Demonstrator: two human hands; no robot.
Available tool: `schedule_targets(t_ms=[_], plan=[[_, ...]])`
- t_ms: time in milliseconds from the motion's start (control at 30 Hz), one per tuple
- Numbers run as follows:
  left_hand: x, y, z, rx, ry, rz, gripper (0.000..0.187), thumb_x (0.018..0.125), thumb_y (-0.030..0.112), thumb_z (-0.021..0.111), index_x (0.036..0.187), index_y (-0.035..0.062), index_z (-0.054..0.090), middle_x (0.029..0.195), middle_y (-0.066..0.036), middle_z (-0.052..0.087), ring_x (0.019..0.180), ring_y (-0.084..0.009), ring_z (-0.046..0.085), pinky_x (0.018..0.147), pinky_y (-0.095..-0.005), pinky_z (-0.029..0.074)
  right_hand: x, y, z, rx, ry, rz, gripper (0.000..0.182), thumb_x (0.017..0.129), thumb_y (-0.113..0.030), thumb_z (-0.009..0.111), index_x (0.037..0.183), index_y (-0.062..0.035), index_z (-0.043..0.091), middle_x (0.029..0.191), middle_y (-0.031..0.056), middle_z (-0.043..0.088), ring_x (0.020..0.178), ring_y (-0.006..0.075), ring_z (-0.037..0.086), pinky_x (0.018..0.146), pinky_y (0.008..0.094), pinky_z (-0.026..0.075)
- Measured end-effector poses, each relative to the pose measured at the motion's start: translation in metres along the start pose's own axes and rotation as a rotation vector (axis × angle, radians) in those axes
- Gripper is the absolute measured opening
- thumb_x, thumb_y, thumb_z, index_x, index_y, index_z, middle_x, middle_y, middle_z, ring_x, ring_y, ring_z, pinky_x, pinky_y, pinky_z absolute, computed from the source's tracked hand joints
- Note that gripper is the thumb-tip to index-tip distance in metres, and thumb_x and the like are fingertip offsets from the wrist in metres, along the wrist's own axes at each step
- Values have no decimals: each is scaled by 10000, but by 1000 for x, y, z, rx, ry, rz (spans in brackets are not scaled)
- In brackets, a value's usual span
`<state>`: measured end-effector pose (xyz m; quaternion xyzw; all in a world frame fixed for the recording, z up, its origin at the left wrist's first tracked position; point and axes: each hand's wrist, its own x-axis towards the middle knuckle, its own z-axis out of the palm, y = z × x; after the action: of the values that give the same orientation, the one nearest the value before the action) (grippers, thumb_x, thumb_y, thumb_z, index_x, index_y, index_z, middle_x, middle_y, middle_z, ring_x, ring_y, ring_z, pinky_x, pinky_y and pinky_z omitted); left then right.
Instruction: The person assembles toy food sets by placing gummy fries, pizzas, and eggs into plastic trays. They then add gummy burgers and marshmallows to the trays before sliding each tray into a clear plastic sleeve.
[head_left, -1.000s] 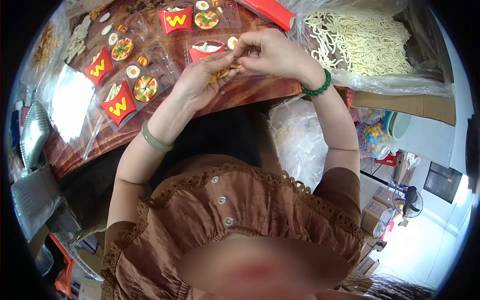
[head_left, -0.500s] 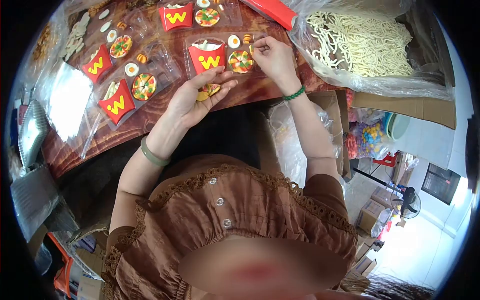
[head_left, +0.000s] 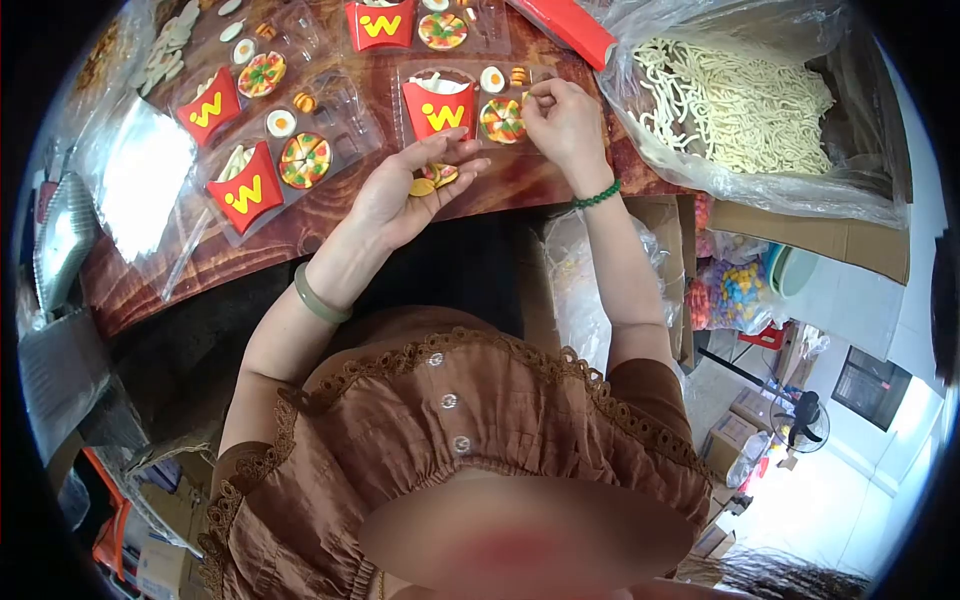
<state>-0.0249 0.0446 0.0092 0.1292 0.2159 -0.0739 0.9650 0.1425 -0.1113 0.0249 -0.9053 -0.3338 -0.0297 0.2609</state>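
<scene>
In the head view, the left hand [head_left: 395, 195] is turning palm up at the upper middle of the frame, its fingers curling loosely apart, with small yellow pieces [head_left: 424, 187] lying against them. The right hand [head_left: 567, 125] is reaching over a tray [head_left: 545, 72], thumb and forefinger bunching together just beside a pizza disc [head_left: 502, 120]; whether they are gripping anything is not showing clearly. The clear, thin plastic tray is also carrying a smooth red fries box [head_left: 440, 105], a rounded white-and-orange egg [head_left: 491, 79] and a stacked burger [head_left: 517, 76]. Underneath, a glossy reddish-brown counter [head_left: 135, 285] is showing streaky grain. At the upper right, matte, cream-coloured strands [head_left: 740, 105] are tangling inside crinkled plastic film [head_left: 700, 180].
</scene>
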Motion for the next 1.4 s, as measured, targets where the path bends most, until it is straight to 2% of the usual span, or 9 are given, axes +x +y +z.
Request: schedule_targets(t_ms=[267, 300, 433, 533, 667, 800, 1067, 1200, 1400], plan=[[-7, 5, 4, -97, -64, -2, 378, 1012, 171, 358, 1291, -77, 420, 1269, -225, 506, 1130, -332, 558, 941, -361, 512, 5, -13, -11, 141, -20, 33, 163, 809, -129, 656, 905, -2, 625, 816, 155, 661, 696, 262, 660, 638, 351, 525], [-8, 7, 3, -140, -91, 3, 389, 1018, 179, 332, 1298, -80, 409, 1290, -231, 490, 1138, -340, 552, 946, -373, 510, 4, -13, -12, 208, 2, 19, 119, 865, -99, 644, 939, -6, 657, 816, 76, 666, 723, 126, 645, 656, 248, 510], [-18, 18, 6, -142, -156, 52, 400, 1021, 187, 316, 1309, -80, 391, 1253, -210, 502, 1089, -303, 577, 955, -390, 507, 0, -75, -34, 559, -404, -198, 157, 868, -66, 638, 998, 13, 673, 894, 85, 674, 816, 131, 652, 732, 244, 513], [-26, 29, 7, -102, -150, 143, 384, 1021, 175, 327, 1305, -76, 390, 1115, -146, 529, 954, -211, 601, 942, -382, 521, 15, -97, -22, 391, -575, -544, 152, 836, -71, 650, 971, -4, 668, 880, 92, 671, 796, 149, 649, 704, 273, 509], [-48, 52, 2, -6, -51, 241, 332, 1011, 128, 358, 1259, -82, 427, 1135, -156, 544, 1044, -230, 595, 960, -363, 518, 35, -122, -7, 417, -610, -503, 137, 843, -82, 644, 958, -12, 669, 875, 91, 669, 776, 158, 644, 699, 283, 503], [-64, 68, -5, 19, 35, 316, 361, 1000, 144, 396, 1269, -88, 459, 1200, -158, 552, 1113, -265, 558, 1016, -397, 462, 41, -145, 5, 544, -479, -572, 146, 836, -80, 609, 957, -19, 662, 807, 111, 642, 725, 230, 652, 657, 304, 513], [-77, 79, -6, 77, 89, 409, 363, 1008, 104, 347, 1307, -102, 362, 1120, -146, 527, 983, -210, 589, 970, -334, 501, 51, -175, 26, 232, -643, -561, 182, 838, -87, 642, 1003, -12, 654, 797, 52, 657, 702, 90, 618, 620, 234, 495], [-82, 88, -12, 78, 171, 471, 404, 1004, 90, 337, 1360, -94, 294, 1197, -189, 507, 1041, -246, 584, 972, -329, 496, 76, -182, 40, 524, -719, -423, 187, 823, -94, 650, 989, -9, 661, 751, 14, 642, 692, 55, 584, 621, 221, 487], [-83, 85, -30, -32, 7, 451, 429, 998, 121, 354, 1366, -88, 287, 1356, -258, 422, 1231, -355, 487, 1007, -349, 473, 139, -174, 110, 297, -347, -490, 200, 803, -159, 692, 943, -18, 678, 781, 33, 672, 703, 74, 601, 643, 233, 500]])
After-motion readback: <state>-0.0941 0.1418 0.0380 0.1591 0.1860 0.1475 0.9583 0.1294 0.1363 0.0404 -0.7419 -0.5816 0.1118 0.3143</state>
